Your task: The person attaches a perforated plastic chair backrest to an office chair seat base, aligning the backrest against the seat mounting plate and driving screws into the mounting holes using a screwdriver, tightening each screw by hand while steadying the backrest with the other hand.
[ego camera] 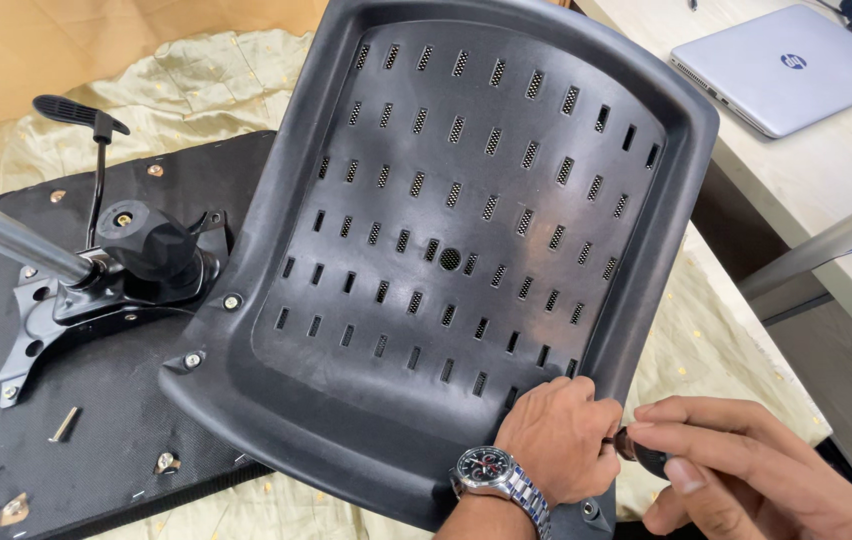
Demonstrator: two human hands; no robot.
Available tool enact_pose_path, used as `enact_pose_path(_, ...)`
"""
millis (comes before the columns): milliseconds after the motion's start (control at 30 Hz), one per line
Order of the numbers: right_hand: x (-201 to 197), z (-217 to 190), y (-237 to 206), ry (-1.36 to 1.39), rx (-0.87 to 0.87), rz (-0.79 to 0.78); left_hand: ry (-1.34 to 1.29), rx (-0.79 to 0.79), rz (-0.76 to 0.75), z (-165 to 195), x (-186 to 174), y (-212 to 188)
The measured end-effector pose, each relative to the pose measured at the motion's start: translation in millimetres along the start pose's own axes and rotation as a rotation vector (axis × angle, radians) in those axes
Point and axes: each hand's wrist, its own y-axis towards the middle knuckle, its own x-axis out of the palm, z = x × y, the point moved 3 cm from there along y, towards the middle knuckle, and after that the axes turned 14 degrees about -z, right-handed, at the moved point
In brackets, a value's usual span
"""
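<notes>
A black plastic chair backrest (466,200) with rows of slots stands tilted over the chair's upturned seat base (96,420). My left hand (556,435), with a metal wristwatch on it, is curled in a fist over the backrest's lower right rim. My right hand (746,465) comes in from the bottom right. Its fingers pinch a dark, rounded tool handle (643,455) that sits between the two hands. The tool's tip is hidden behind my left hand. A screw (589,510) shows in the rim just below.
The black tilt mechanism (116,290) carries a round knob (151,245), a lever (96,150) and a metal tube (6,235). A loose bolt (64,424) lies on the seat base. Under it all is a gold cloth (196,80). A closed laptop (786,65) rests on a desk (846,170).
</notes>
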Motion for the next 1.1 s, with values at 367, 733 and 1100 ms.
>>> enact_pose_path(367, 3.2, -5.4, -5.6, -0.216, -0.043, 0.213, -0.011, -0.025, -0.026, 0.4, 0.7, 1.4)
enact_pose_path(733, -6.0, -21.9, -1.9, 0.02, -0.098, 0.063, 0.025, -0.012, -0.037, 1.6, -1.2, 1.5)
enact_pose_path(1100, 10.4, -38.8, 2.7, -0.091, 0.068, 0.293, 0.034, -0.029, -0.024, -0.1, -0.1, 1.5)
